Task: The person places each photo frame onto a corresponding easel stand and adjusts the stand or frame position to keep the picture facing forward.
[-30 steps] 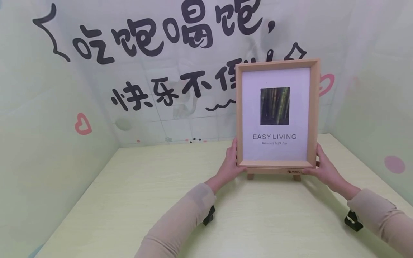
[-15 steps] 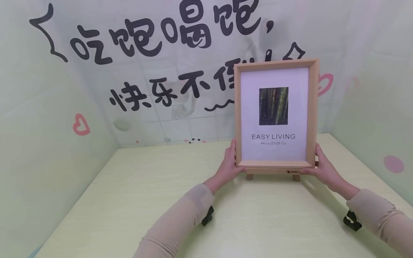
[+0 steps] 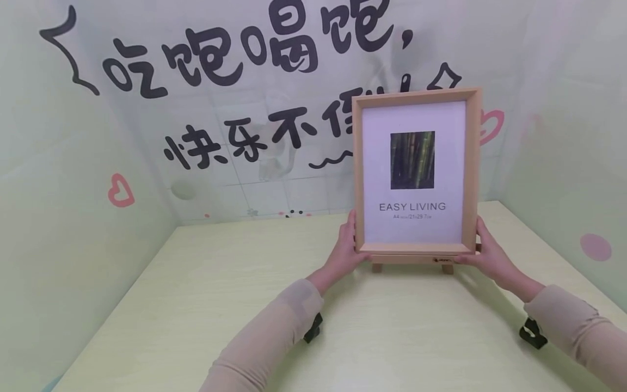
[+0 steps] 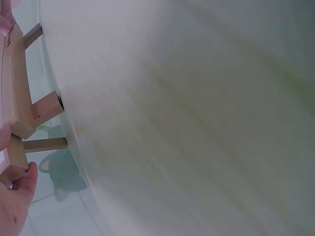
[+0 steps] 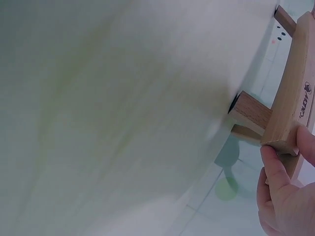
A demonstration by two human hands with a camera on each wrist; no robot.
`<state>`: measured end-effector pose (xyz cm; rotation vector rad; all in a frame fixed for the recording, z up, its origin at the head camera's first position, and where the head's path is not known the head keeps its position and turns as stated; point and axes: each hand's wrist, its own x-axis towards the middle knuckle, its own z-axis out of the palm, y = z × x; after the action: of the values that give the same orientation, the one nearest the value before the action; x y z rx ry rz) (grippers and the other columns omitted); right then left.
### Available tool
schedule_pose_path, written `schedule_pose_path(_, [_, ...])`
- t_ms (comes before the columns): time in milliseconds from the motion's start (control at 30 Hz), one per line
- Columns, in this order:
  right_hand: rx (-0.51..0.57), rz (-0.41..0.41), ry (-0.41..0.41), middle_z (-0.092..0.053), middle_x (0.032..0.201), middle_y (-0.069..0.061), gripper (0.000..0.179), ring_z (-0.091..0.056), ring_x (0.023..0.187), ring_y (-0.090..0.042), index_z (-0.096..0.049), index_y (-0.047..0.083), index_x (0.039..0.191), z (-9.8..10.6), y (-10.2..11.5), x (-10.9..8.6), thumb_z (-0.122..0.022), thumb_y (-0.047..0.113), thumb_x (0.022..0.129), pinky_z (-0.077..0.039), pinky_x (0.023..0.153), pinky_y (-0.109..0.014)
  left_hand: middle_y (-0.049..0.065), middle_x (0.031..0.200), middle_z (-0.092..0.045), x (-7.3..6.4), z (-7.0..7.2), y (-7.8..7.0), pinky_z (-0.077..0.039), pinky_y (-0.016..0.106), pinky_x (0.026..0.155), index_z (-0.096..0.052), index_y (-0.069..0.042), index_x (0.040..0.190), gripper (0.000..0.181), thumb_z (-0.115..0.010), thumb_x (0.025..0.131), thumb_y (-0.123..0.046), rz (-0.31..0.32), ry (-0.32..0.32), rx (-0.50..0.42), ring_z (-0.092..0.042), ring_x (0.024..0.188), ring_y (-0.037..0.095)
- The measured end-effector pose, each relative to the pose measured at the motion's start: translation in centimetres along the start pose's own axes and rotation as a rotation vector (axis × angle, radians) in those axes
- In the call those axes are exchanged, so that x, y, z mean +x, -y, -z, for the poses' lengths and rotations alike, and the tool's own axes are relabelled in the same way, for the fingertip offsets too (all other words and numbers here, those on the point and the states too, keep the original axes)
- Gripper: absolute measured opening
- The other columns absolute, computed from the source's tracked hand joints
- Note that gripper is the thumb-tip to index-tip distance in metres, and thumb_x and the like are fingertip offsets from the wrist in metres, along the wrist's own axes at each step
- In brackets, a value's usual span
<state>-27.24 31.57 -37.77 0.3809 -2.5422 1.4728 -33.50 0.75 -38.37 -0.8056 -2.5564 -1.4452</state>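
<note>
A light wooden picture frame stands upright on a small wooden easel, its white sheet printed "EASY LIVING" around a bamboo picture. At the frame's lower left corner, my left hand grips the side, thumb across the front of the ledge. My right hand holds the opposite lower corner the same way. In the left wrist view, the easel's legs reach down to the table, and fingers wrap the frame's corner. The right wrist view shows the ledge with a dark logo, thumb and fingertip at its end.
The pale wood-grain table runs back to a printed wall sheet with large black characters and pink hearts. Side panels close in the right and left. Black straps hang beneath both sleeved forearms.
The whole head view has shifted slightly, so wall, frame and hands all sit a little farther left. Both hands keep their grip on the frame's lower corners.
</note>
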Motion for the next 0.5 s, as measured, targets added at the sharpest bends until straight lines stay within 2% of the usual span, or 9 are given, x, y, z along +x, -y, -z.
schedule_pose_path(333, [0.035, 0.001, 0.022, -0.013, 0.140, -0.033, 0.104, -0.040, 0.108, -0.059, 0.009, 0.011, 0.146, -1.2, 0.7, 0.7, -0.067, -0.003, 0.076, -0.052, 0.075, -0.020, 0.021, 0.137, -0.027, -0.6, 1.3, 0.5, -0.046, 0.034, 0.095, 0.005, -0.017, 0.148, 0.110, -0.072, 0.072, 0.002, 0.037, -0.021, -0.001, -0.047, 0.113, 0.031])
schedule_pose_path(500, [0.031, -0.012, 0.031, -0.012, 0.142, -0.033, 0.105, -0.038, 0.110, -0.059, 0.009, 0.011, 0.146, -2.0, 1.0, 1.0, -0.068, -0.002, 0.076, -0.054, 0.080, -0.033, 0.021, 0.138, -0.026, -0.9, 2.0, 1.0, -0.047, 0.033, 0.094, 0.007, -0.019, 0.148, 0.110, -0.071, 0.072, 0.002, 0.048, -0.022, 0.003, -0.048, 0.112, 0.031])
